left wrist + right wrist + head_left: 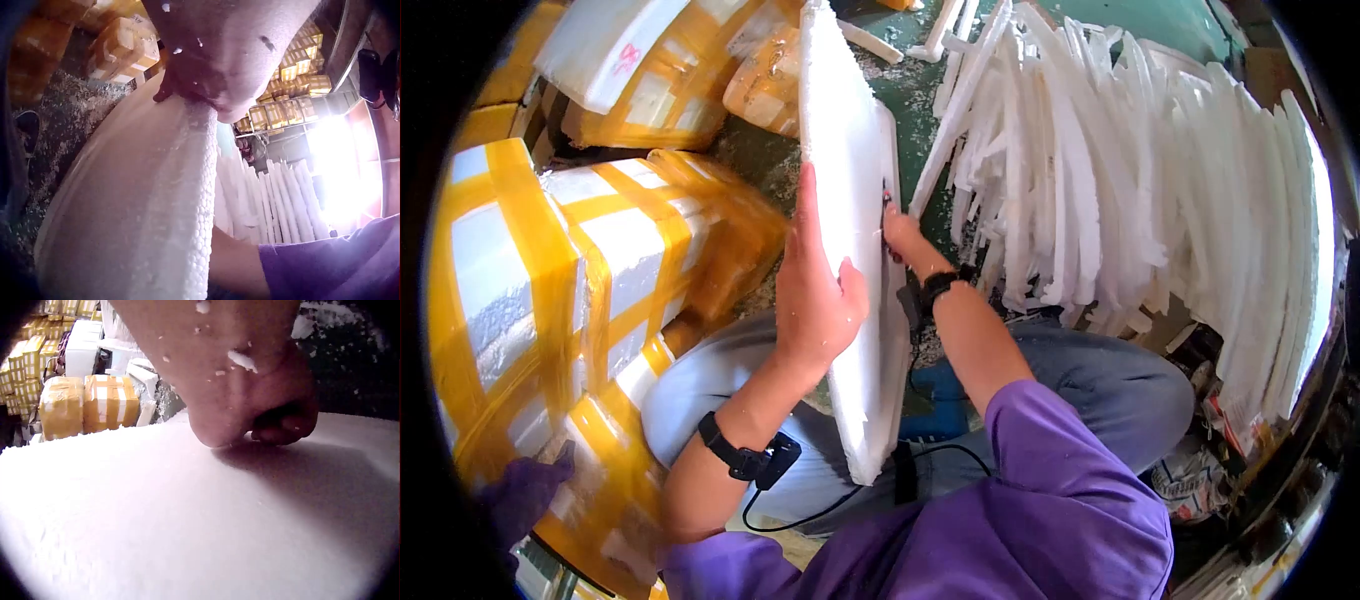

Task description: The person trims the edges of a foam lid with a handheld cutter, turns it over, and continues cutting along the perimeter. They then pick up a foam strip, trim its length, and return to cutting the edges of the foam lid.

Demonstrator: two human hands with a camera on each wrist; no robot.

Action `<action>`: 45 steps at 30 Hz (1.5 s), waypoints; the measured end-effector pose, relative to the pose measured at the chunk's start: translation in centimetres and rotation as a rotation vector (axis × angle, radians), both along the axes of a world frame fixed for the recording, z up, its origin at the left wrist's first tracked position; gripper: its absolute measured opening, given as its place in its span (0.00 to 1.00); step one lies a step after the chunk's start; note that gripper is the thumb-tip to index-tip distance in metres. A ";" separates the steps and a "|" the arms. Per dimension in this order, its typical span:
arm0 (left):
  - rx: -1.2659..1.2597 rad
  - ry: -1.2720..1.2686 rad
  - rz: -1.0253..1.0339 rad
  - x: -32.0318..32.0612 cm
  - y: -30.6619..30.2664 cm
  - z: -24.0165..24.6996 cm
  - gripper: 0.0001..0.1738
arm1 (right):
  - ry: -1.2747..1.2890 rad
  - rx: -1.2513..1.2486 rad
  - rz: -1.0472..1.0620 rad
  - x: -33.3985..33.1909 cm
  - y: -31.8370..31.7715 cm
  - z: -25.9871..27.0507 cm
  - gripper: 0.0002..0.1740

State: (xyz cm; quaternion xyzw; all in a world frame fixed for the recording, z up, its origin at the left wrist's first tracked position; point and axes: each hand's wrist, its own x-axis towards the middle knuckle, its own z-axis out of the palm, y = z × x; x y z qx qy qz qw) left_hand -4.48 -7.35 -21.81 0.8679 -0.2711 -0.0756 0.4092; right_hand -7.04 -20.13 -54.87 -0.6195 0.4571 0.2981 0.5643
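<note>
A tall white foam sheet [845, 200] stands between the person's legs, a second white layer along its right side. The left hand [815, 305] grips it at mid-height, fingers pointing up and thumb apart; in the left wrist view this hand [219, 56] straddles the sheet's rough edge [203, 187]. On the other side the right hand [906, 235] has curled fingers round a small dark object [887, 197], mostly hidden. In the right wrist view the curled right hand [250, 394] rests against the broad white face [156, 506].
Yellow-taped foam boxes [495, 290] crowd the left. Many white foam strips [1090, 180] lean in a row at the right. White crumbs litter the green floor [910, 100]. A black cable [800, 524] hangs from the left wrist camera across the lap.
</note>
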 end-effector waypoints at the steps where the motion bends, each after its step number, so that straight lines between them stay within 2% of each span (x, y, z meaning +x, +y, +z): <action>1: -0.008 0.022 0.004 0.0 -0.1 0.0 0.52 | -0.001 -0.038 -0.009 -1.4 0.8 -2.1 0.48; 4: -0.028 0.079 0.040 -0.1 0.0 -0.2 0.52 | 0.138 0.113 -0.031 -1.8 0.6 5.0 0.45; 8: -0.042 0.080 0.038 0.0 0.0 0.1 0.52 | 0.032 -0.043 0.081 -2.0 1.1 1.0 0.45; 15: -0.030 0.022 0.012 -0.2 -0.2 -0.1 0.52 | 0.020 -0.018 -0.020 -2.5 1.2 0.1 0.46; 19: -0.034 0.029 0.014 -0.4 -0.1 -0.2 0.52 | 0.000 -0.083 -0.039 -6.4 3.6 -1.5 0.47; 22: -0.008 0.056 0.024 -0.5 -0.4 -0.1 0.52 | 0.101 0.090 -0.055 -7.8 3.3 3.4 0.44; 23: 0.006 0.065 0.033 -0.4 -0.5 -0.1 0.52 | 0.133 0.087 -0.061 -7.7 3.3 3.0 0.44; 26: 0.019 -0.040 -0.009 -0.3 -0.3 -0.3 0.51 | 0.037 -0.062 0.003 -7.7 4.1 -0.4 0.45; 28: 0.024 -0.016 0.007 -0.1 -0.4 0.0 0.51 | -0.022 -0.171 0.033 -8.2 4.8 -3.5 0.46; 32: 0.001 -0.047 -0.010 -0.3 -0.3 -0.3 0.51 | -0.162 -0.321 0.097 -9.1 4.8 -4.1 0.47; 34: -0.004 -0.051 -0.003 -0.4 -0.3 -0.4 0.51 | -0.023 -0.154 0.053 -8.3 4.2 -0.3 0.45; 38: -0.004 0.018 0.030 -0.6 -0.3 -0.3 0.52 | 0.052 -0.010 0.028 -10.6 4.9 2.4 0.46; 41: -0.027 -0.026 -0.002 -0.5 -0.4 -0.5 0.52 | 0.007 -0.015 0.099 -14.2 5.6 1.2 0.47; 45: -0.034 -0.029 -0.003 -0.4 0.2 -0.9 0.51 | 0.108 -0.037 0.082 -13.3 6.0 0.1 0.46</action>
